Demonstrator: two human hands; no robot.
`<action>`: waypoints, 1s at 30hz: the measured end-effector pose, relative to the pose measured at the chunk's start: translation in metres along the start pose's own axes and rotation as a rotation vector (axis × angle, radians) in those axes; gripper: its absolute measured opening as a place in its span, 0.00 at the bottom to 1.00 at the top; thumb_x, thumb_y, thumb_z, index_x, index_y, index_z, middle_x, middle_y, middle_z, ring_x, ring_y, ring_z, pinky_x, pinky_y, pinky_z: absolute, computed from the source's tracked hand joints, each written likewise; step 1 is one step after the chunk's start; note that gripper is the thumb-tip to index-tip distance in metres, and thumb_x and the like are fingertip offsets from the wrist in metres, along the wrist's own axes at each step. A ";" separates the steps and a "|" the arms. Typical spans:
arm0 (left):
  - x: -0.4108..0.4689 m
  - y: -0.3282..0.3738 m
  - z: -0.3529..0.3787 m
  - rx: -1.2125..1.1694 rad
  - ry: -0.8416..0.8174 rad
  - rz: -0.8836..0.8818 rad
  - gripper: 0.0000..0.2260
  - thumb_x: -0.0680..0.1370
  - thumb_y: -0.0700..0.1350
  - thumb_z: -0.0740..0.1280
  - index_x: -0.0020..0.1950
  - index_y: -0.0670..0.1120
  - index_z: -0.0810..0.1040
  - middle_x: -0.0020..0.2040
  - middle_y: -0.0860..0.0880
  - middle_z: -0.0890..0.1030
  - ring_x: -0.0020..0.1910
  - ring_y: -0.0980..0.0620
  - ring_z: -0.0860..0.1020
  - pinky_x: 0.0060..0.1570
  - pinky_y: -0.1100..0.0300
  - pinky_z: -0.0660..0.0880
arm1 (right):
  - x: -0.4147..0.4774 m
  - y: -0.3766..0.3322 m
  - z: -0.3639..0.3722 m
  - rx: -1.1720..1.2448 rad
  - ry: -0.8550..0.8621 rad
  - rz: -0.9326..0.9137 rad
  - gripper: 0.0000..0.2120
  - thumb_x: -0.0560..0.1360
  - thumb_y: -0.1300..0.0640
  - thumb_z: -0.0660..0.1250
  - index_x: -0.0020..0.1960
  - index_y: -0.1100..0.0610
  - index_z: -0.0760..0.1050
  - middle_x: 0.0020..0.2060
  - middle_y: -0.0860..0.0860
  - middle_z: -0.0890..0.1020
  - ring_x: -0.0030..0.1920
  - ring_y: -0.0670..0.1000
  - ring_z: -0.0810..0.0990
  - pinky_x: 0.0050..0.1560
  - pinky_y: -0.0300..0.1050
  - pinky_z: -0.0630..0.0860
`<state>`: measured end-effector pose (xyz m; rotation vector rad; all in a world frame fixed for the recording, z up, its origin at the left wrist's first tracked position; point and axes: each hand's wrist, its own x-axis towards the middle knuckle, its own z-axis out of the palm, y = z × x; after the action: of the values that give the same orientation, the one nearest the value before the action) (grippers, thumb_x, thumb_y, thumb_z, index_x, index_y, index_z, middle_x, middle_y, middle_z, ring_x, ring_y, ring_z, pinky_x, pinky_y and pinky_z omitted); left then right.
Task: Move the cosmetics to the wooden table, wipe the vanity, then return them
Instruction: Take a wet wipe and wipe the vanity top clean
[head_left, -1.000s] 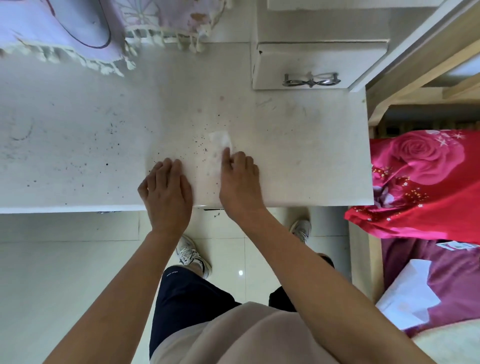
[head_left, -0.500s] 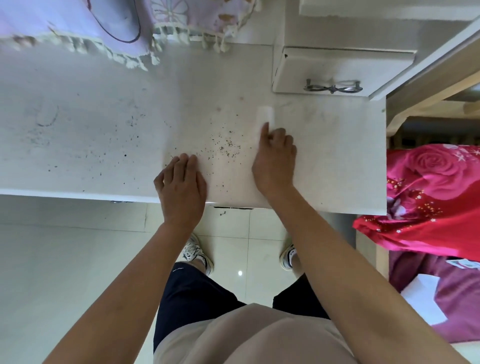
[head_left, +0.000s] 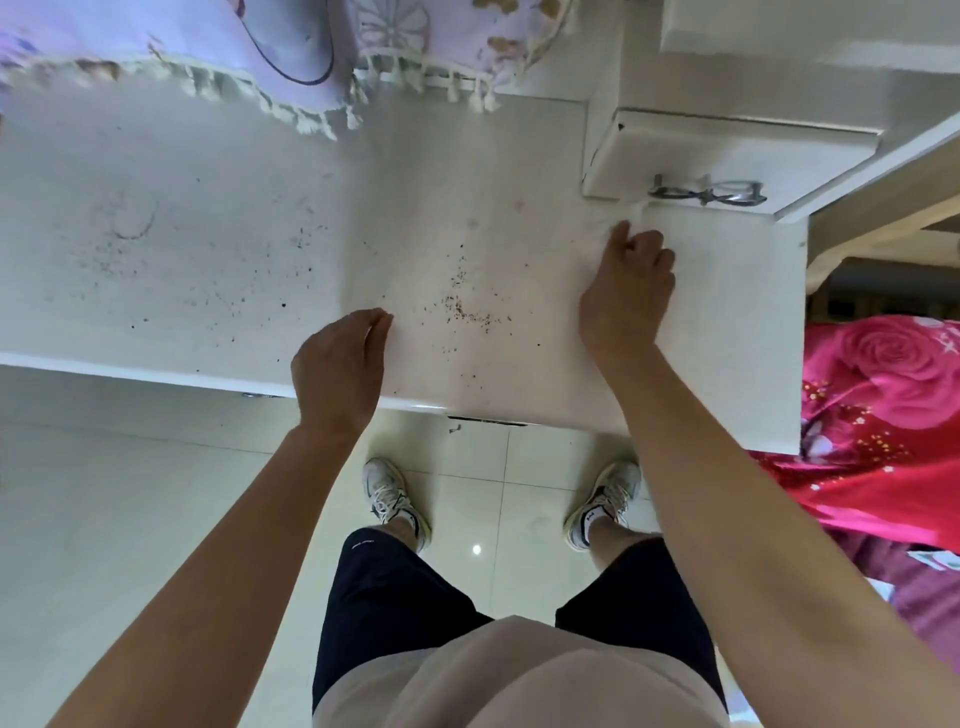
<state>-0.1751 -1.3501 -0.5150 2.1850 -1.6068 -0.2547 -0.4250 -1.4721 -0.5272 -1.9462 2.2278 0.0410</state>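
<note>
Vanity: the white vanity top (head_left: 208, 291) with a matte, scuffed surface runs from 9 o'clock to 2 o'clock across the upper half of the view; its near edge faces the person.
Floor: glossy cream floor tiles (head_left: 130, 493) fill the 7 to 9 o'clock side below the vanity edge.
Cloth: a lilac flowered cloth with a cream tassel fringe (head_left: 208, 41) lies over the back of the vanity at 11 to 12 o'clock.
Bedding: pink-red rose-print bedding (head_left: 883, 395) lies at 3 o'clock, just beside the vanity's right end.
Shorts: dark navy shorts (head_left: 395, 597) show at 6 o'clock.
Drawer box: a small white drawer box (head_left: 727, 150) sits on the vanity at 1 o'clock.
Right hand: the right hand (head_left: 626, 291) rests on the vanity at 2 o'clock, just in front of the drawer box, knuckles up, fingers curled down and bunched over the tissue.
Left hand: the left hand (head_left: 335, 364) is at the near edge around 8 o'clock of the specks, fingers together and loosely bent, holding nothing.
Shoes: two white lace-up trainers (head_left: 387, 491) stand on the tiles at 6 o'clock.
Specks: scattered dark brown specks (head_left: 465, 306) lie on the vanity between the two hands.
Handle: a silver bow-shaped drawer handle (head_left: 709, 193) is on the drawer front.
Tissue: of the white tissue (head_left: 635, 212) only a faint blurred edge shows, at 12 o'clock of the right fingertips.
</note>
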 end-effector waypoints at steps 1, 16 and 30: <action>-0.002 -0.003 -0.001 -0.002 0.001 0.023 0.10 0.82 0.45 0.63 0.55 0.44 0.83 0.48 0.46 0.85 0.44 0.42 0.83 0.43 0.53 0.76 | 0.000 -0.024 0.004 -0.006 -0.003 -0.063 0.30 0.77 0.65 0.58 0.77 0.61 0.56 0.67 0.62 0.66 0.63 0.64 0.68 0.60 0.55 0.68; 0.017 -0.051 -0.023 0.115 -0.296 0.207 0.18 0.70 0.32 0.65 0.59 0.41 0.82 0.62 0.44 0.81 0.56 0.38 0.77 0.51 0.46 0.74 | -0.047 0.021 0.005 0.171 0.122 0.311 0.30 0.73 0.69 0.58 0.74 0.53 0.67 0.63 0.62 0.69 0.60 0.65 0.69 0.59 0.57 0.70; 0.044 -0.090 -0.067 -0.017 -0.467 0.199 0.19 0.75 0.32 0.62 0.64 0.41 0.79 0.67 0.45 0.77 0.68 0.44 0.73 0.66 0.46 0.71 | -0.064 -0.141 -0.012 0.325 0.140 -0.161 0.33 0.72 0.72 0.56 0.75 0.54 0.67 0.61 0.59 0.71 0.57 0.61 0.71 0.57 0.52 0.69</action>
<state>-0.0571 -1.3541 -0.4896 2.0305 -2.0389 -0.7589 -0.2800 -1.4313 -0.4911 -1.9850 1.9939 -0.4626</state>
